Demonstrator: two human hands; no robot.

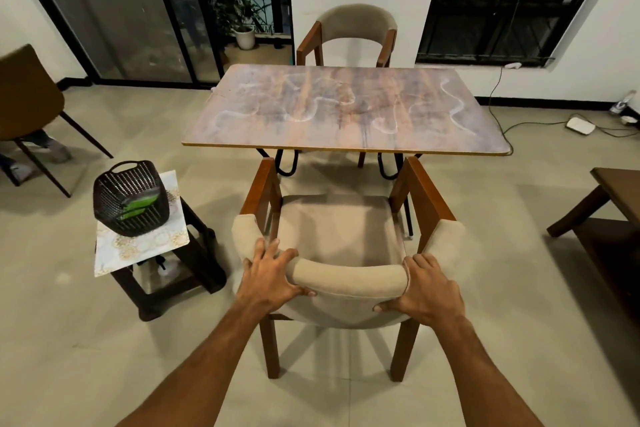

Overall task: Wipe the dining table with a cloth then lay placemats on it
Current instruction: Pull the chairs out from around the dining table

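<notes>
The padded backrest (346, 277) of the near chair (339, 225) is being gripped at both ends. The left hand (268, 274) is being curled over its left curve, with the fingers spread on top and the thumb tucked beneath. The right hand (429, 291) is being clamped round the right curve in the same way. This two-handed hold is being judged as a means of shifting the chair, probably to free the near edge of the dining table (346, 107) for wiping. The table is being seen just beyond the chair, its top streaked with pale wavy marks and bearing nothing, so wiping is being judged as not yet begun. To the left, a dark slatted basket (130, 199) is being kept on a pale gold-patterned sheet (145, 246) over a low stand, within easy reach. Green folded items (138, 210) are being held inside it; whether they are the cloth or the placemats cannot be told. No brand, label or legible writing is being shown anywhere.
</notes>
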